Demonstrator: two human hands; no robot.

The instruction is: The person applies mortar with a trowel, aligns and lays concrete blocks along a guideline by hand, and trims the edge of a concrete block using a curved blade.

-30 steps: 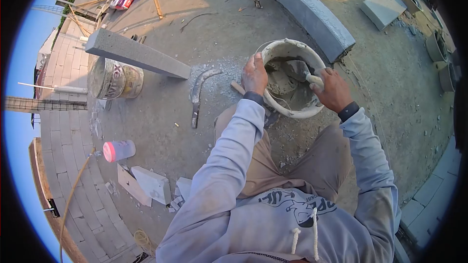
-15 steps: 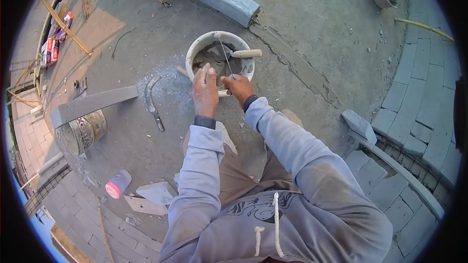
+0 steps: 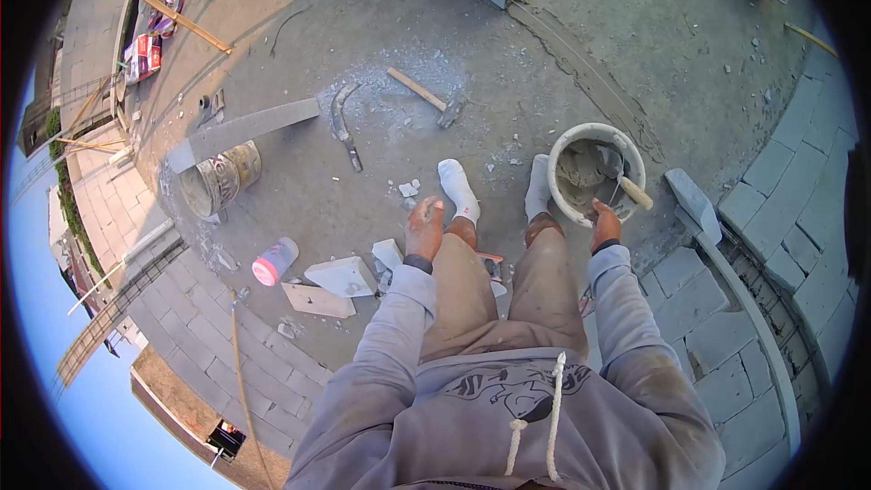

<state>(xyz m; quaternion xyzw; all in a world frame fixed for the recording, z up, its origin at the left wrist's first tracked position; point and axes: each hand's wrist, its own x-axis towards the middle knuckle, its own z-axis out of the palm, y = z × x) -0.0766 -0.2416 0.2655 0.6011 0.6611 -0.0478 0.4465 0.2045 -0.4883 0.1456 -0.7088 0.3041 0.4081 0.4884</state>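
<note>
My right hand (image 3: 605,225) is closed at the near rim of a round mortar bucket (image 3: 557,183), apparently around its thin wire handle. Grey mortar (image 3: 581,168) lies inside the bucket. A trowel (image 3: 635,192) rests in it, its wooden grip sticking out over the right rim. My left hand (image 3: 424,231) hangs beside my left knee, fingers loosely apart and holding nothing. Beyond my feet a hammer (image 3: 417,91) with a wooden handle lies on pale stone dust. To its left is a curved metal tool (image 3: 341,122).
A long stone slab (image 3: 245,130) leans on a dirty tub (image 3: 218,180) at left. A pink-lidded container (image 3: 275,261) and cut stone blocks (image 3: 340,277) lie near my left arm. A stone block (image 3: 693,204) and a curb strip (image 3: 753,331) are at right, beside paving (image 3: 717,336).
The bucket has shifted right with my right hand, uncovering the hammer on the ground. My left hand has left the bucket and dropped beside my leg. My body has straightened, so both feet show.
</note>
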